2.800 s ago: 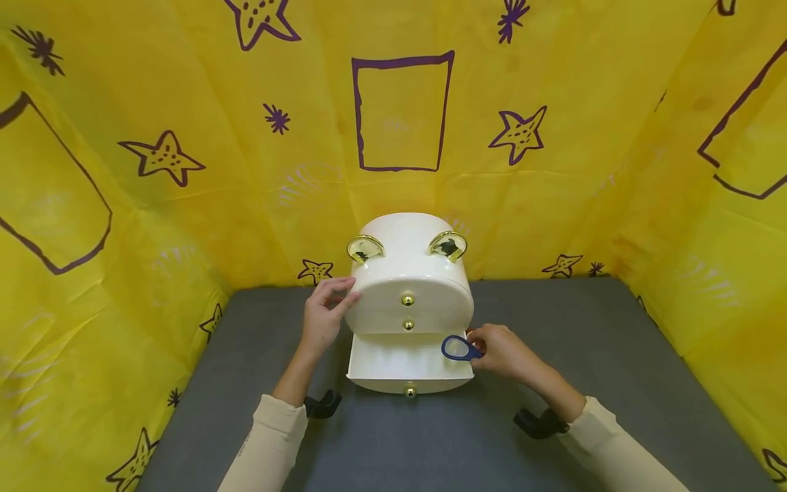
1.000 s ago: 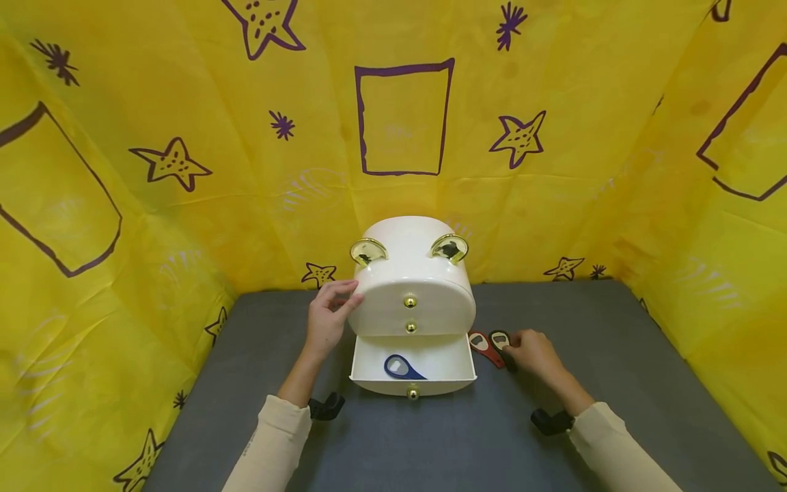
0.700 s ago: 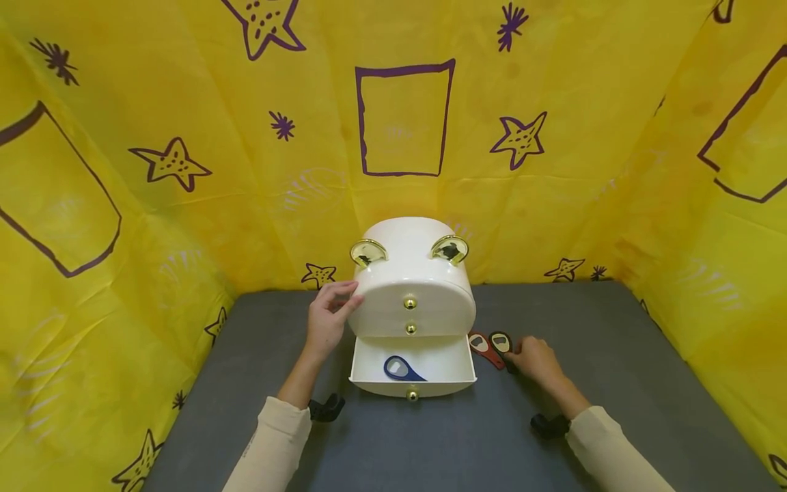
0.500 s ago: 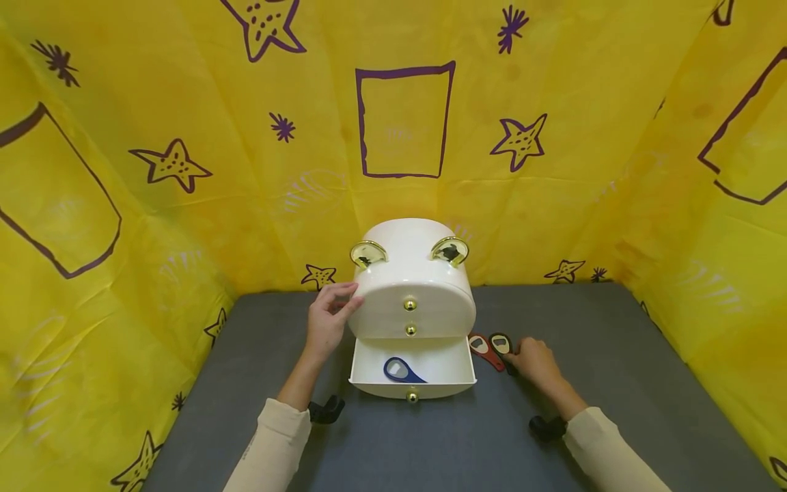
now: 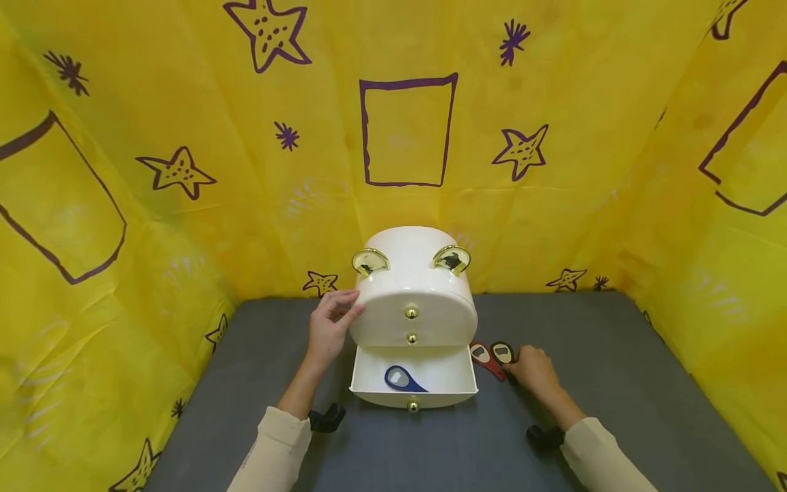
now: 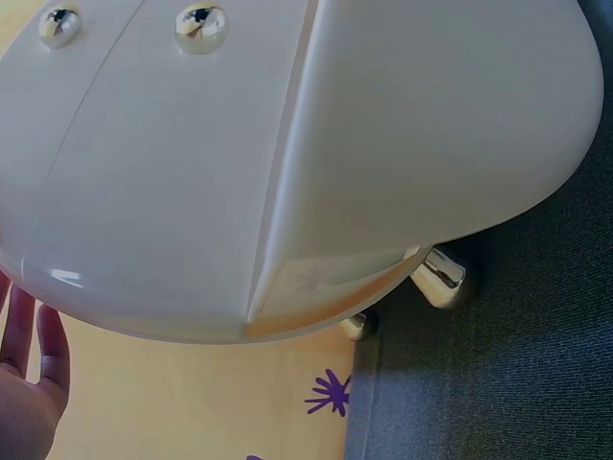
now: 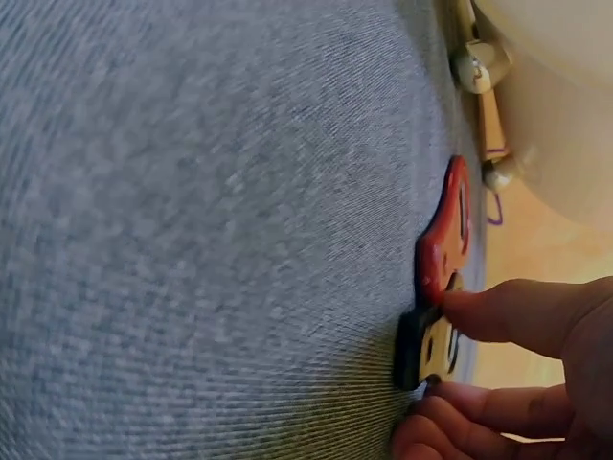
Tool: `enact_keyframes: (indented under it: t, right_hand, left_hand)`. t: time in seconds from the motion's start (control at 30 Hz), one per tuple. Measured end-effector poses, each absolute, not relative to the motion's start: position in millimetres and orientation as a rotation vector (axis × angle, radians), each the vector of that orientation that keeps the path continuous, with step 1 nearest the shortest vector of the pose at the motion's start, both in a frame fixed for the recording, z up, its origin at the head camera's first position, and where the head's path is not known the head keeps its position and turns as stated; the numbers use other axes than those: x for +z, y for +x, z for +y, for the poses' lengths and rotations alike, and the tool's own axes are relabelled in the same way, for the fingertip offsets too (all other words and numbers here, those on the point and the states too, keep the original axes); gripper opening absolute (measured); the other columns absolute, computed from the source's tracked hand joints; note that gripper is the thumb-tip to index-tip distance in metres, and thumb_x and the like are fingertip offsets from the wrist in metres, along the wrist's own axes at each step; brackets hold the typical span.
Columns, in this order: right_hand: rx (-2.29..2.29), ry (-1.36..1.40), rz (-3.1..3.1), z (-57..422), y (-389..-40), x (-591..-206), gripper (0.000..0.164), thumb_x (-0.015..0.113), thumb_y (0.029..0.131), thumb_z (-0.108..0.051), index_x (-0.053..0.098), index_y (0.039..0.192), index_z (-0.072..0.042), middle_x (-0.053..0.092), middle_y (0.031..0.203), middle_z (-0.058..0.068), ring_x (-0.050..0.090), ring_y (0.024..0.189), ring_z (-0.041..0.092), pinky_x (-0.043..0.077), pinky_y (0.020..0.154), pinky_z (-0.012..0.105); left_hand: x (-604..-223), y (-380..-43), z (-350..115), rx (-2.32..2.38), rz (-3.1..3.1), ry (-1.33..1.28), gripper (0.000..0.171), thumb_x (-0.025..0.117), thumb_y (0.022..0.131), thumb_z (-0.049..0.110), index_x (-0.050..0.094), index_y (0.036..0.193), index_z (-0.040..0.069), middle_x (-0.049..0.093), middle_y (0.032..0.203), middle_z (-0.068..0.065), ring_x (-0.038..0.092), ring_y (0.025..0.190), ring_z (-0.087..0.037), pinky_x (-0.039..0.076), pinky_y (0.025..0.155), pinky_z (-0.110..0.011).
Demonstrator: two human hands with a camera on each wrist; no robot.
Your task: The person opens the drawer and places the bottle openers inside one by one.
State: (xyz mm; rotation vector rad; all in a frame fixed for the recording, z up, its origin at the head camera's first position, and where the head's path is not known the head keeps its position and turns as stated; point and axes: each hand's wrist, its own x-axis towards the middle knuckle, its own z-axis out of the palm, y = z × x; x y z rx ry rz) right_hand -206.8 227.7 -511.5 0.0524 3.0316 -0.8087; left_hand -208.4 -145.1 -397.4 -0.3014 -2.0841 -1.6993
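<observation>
A white mini drawer cabinet (image 5: 408,273) with gold knobs stands on the table, its bottom drawer (image 5: 456,372) pulled out. Inside that drawer lies a blue bottle opener (image 5: 408,385). My left hand (image 5: 327,329) touches the cabinet's left side with its fingertips, fingers fairly straight. To the right of the drawer, a red bottle opener (image 5: 494,370) and a black bottle opener (image 7: 410,350) lie side by side on the table. My right hand (image 5: 536,372) pinches the black one, with the thumb at one edge and fingers at the other; the fingers partly cover its handle.
Two gold-rimmed, eye-like ornaments, left (image 5: 370,261) and right (image 5: 451,260), stick up from the cabinet. Yellow patterned cloth (image 5: 406,137) surrounds the dark grey table (image 5: 418,451) at the back and sides. The cabinet's gold feet (image 6: 441,278) rest on it.
The blue bottle opener went from my right hand into the drawer. My right hand then moved right to the black opener and has stayed there. The head view has tilted slightly up.
</observation>
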Motion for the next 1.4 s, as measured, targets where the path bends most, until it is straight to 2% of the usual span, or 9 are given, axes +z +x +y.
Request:
enact_keyframes:
  t: [0.13, 0.3, 0.5, 0.63, 0.73, 0.9, 1.13, 1.4]
  right_hand:
    - [-0.805, 0.058, 3.031, 226.8, -202.4, -513.3, 0.040, 0.078, 0.073, -0.014, 0.044, 0.054, -0.010, 0.044, 0.055, 0.001, 0.043, 0.054, 0.019, 0.034, 0.050, 0.033]
    - [-0.763, 0.040, 3.064, 228.4, -199.7, -515.7, 0.030, 0.077, 0.071, -0.009, 0.051, 0.057, -0.006, 0.057, 0.060, 0.008, 0.053, 0.058, 0.024, 0.043, 0.054, 0.043]
    - [-0.758, 0.007, 3.093, 230.6, -198.2, -517.7, 0.021, 0.077, 0.071, -0.007, 0.059, 0.063, -0.001, 0.062, 0.066, 0.014, 0.060, 0.065, 0.032, 0.047, 0.061, 0.051]
    - [-0.785, -0.009, 3.079, 232.8, -200.0, -518.4, 0.018, 0.077, 0.070, -0.008, 0.062, 0.066, 0.000, 0.063, 0.067, 0.012, 0.059, 0.063, 0.028, 0.047, 0.058, 0.047]
    - [-0.816, 0.002, 3.045, 236.3, -202.5, -519.3, 0.017, 0.079, 0.070, -0.010, 0.065, 0.069, 0.001, 0.063, 0.066, 0.009, 0.054, 0.061, 0.023, 0.044, 0.056, 0.039]
    - [-0.869, 0.023, 2.987, 242.4, -204.5, -517.0, 0.017, 0.078, 0.071, -0.011, 0.068, 0.076, 0.002, 0.062, 0.065, 0.007, 0.051, 0.059, 0.018, 0.041, 0.054, 0.031]
    - [-0.933, 0.007, 2.919, 250.0, -209.2, -506.1, 0.032, 0.076, 0.077, -0.012, 0.070, 0.097, 0.012, 0.070, 0.078, 0.016, 0.061, 0.066, 0.019, 0.051, 0.061, 0.034]
    - [-0.995, 0.013, 2.924, 259.3, -215.2, -479.0, 0.034, 0.073, 0.082, -0.015, 0.068, 0.102, 0.012, 0.070, 0.089, 0.023, 0.065, 0.077, 0.029, 0.051, 0.063, 0.035]
  left_hand:
    - [-399.7, -206.3, -145.4, -1.701, -2.082, -0.298, 0.024, 0.074, 0.081, -0.003, 0.069, 0.103, -0.012, 0.062, 0.113, -0.029, 0.055, 0.099, 0.003, 0.048, 0.077, -0.013]
    - [-401.4, -206.5, -145.4, -1.695, -2.088, -0.303, 0.025, 0.074, 0.081, -0.002, 0.069, 0.103, -0.012, 0.062, 0.114, -0.029, 0.055, 0.099, 0.004, 0.048, 0.078, -0.012]
    - [-402.3, -207.3, -144.7, -1.688, -2.095, -0.308, 0.025, 0.075, 0.081, -0.001, 0.069, 0.104, -0.012, 0.063, 0.113, -0.028, 0.055, 0.099, 0.004, 0.049, 0.078, -0.013]
    - [-402.5, -207.8, -144.4, -1.688, -2.089, -0.309, 0.025, 0.075, 0.081, -0.001, 0.069, 0.103, -0.012, 0.063, 0.113, -0.028, 0.055, 0.099, 0.004, 0.050, 0.079, -0.015]
    - [-403.1, -207.4, -144.7, -1.683, -2.088, -0.310, 0.025, 0.075, 0.081, -0.002, 0.069, 0.103, -0.012, 0.063, 0.112, -0.028, 0.055, 0.098, 0.004, 0.050, 0.078, -0.016]
    - [-403.3, -206.4, -145.5, -1.687, -2.083, -0.314, 0.025, 0.074, 0.081, -0.003, 0.069, 0.103, -0.013, 0.062, 0.112, -0.029, 0.055, 0.097, 0.005, 0.049, 0.077, -0.012]
    - [-400.5, -209.8, -145.2, -1.704, -2.072, -0.318, 0.025, 0.074, 0.081, -0.003, 0.068, 0.103, -0.013, 0.062, 0.112, -0.030, 0.055, 0.098, 0.003, 0.049, 0.077, -0.011]
    - [-398.2, -213.3, -144.9, -1.702, -2.056, -0.328, 0.024, 0.073, 0.081, -0.006, 0.067, 0.103, -0.014, 0.061, 0.111, -0.030, 0.055, 0.098, 0.005, 0.050, 0.077, -0.013]
